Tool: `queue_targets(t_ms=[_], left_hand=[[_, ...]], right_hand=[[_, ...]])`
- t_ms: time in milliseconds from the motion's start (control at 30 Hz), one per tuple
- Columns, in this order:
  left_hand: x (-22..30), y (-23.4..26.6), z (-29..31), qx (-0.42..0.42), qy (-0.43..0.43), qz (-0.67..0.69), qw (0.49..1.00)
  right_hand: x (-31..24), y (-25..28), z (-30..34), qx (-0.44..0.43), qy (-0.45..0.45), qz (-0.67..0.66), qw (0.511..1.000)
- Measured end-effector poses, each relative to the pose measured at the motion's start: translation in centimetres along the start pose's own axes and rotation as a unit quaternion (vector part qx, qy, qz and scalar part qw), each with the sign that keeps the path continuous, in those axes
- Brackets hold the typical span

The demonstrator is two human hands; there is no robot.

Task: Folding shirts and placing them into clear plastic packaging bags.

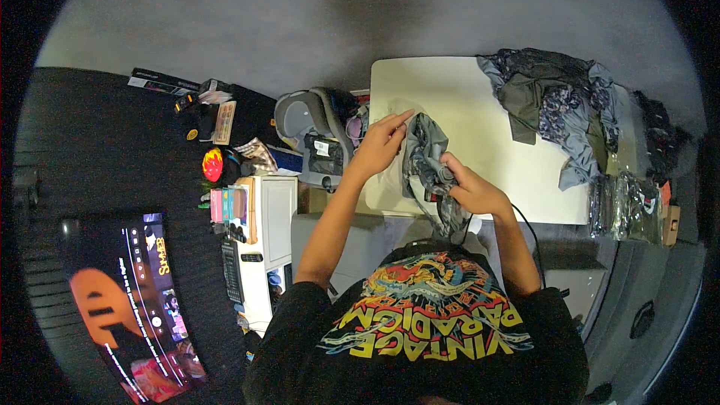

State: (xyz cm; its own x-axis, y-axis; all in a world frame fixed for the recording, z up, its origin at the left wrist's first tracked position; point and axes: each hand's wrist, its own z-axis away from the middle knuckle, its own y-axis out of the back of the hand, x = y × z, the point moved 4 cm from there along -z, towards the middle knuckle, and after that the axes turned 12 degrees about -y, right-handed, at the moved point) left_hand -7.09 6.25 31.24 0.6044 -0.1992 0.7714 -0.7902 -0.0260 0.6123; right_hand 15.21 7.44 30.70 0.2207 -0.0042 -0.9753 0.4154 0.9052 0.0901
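Note:
A rolled or bunched garment in grey, dark and camouflage-like pattern hangs over the near left part of the white table. My right hand is closed round its right side, thumb on top of a rolled fold. Its lower end trails toward my lap past the table's near edge. Just left of it is my left hand, index finger stretched toward the garment's top and the others loosely extended, gripping nothing I can see. A faint see-through patch lies under that hand; whether it is plastic or shadow I cannot tell.
A heap of grey, olive and patterned clothes covers the table's far right. Clear plastic packages stand beyond its right end. To the left are a grey child seat, a white cabinet and a lit screen. A dark cable runs beside my right forearm.

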Motion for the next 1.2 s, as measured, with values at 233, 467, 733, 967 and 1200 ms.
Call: queue_targets(t_ms=[233,467,733,967,1200], left_hand=[[7.5,-2.2,1.0,0.024,0.006,-0.069,0.997],[13.4,-5.2,1.8,0.077,-0.023,-0.015,0.997],[15.1,-7.5,2.5,0.091,-0.043,-0.075,0.992],[16.9,-8.2,1.8,0.166,-0.037,-0.145,0.975],[15.2,-6.5,0.2,0.158,0.033,-0.035,0.986]], right_hand=[[-2.1,0.1,5.2,-0.070,-0.035,0.097,0.992],[-1.2,0.8,9.2,0.111,0.035,0.076,0.990],[-0.3,1.1,10.8,0.171,0.023,-0.110,0.979],[-0.4,1.4,10.3,0.192,0.011,-0.126,0.973],[-3.0,2.8,10.4,0.155,0.040,0.034,0.987]])
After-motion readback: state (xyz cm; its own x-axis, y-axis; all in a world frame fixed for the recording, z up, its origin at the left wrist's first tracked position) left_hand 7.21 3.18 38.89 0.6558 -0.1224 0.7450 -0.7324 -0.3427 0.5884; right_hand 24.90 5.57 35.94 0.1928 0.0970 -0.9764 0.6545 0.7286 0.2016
